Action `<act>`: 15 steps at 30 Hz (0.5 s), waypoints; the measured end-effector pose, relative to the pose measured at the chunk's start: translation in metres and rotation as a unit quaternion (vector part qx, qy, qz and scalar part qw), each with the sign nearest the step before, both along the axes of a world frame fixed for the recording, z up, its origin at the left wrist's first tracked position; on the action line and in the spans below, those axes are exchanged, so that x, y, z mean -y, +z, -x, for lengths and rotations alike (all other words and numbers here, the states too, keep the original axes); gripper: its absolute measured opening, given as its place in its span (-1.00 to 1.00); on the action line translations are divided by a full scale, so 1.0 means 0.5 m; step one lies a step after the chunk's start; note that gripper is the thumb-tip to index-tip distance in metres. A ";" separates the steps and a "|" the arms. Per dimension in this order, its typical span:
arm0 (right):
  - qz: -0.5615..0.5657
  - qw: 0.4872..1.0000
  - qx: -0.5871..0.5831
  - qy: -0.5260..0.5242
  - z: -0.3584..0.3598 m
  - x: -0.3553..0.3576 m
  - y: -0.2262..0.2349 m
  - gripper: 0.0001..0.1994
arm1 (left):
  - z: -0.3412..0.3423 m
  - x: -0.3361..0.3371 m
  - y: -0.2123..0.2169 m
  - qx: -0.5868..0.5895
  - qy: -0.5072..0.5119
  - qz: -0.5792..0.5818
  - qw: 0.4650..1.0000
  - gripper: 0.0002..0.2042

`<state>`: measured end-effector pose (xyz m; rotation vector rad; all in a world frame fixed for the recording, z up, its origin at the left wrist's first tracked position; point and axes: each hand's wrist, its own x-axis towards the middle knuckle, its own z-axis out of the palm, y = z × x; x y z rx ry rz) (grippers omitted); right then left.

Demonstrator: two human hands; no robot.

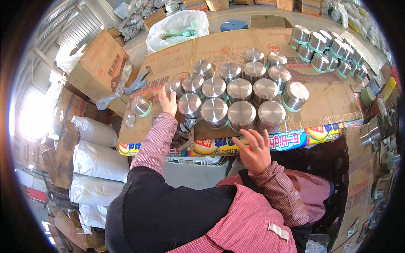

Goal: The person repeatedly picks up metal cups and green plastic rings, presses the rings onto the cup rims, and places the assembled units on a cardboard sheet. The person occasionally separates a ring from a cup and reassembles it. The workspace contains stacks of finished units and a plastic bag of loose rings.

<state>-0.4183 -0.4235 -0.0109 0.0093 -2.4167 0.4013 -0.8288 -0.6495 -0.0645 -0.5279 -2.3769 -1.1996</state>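
Note:
Several steel cups or canisters with brushed round ends up and pale green rims at the bottom stand grouped on a cardboard-covered table (337,99). My left hand (167,103) reaches to the group's left edge. Its fingers are stretched out against the side of the leftmost steel cup (175,87), which it partly covers. At the table's front edge, my right hand (255,149) is open with its fingers spread. It is nearest to a front-row steel cup (271,114) and holds nothing. A lone tilted steel cup (141,105) sits to the left of my left forearm.
More steel cups (319,62) are stacked at the far right. A small round disc (130,121), a hammer (147,71) and a grey glove (137,84) lie at left. Dark gloves (184,137) lie at the front edge. Beyond the table stands a clear plastic bag (177,27).

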 end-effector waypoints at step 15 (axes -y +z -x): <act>0.080 0.994 0.009 -0.070 -0.024 -0.009 -0.003 -0.50 | -0.015 0.249 0.075 -0.097 0.021 0.116 0.988 -0.60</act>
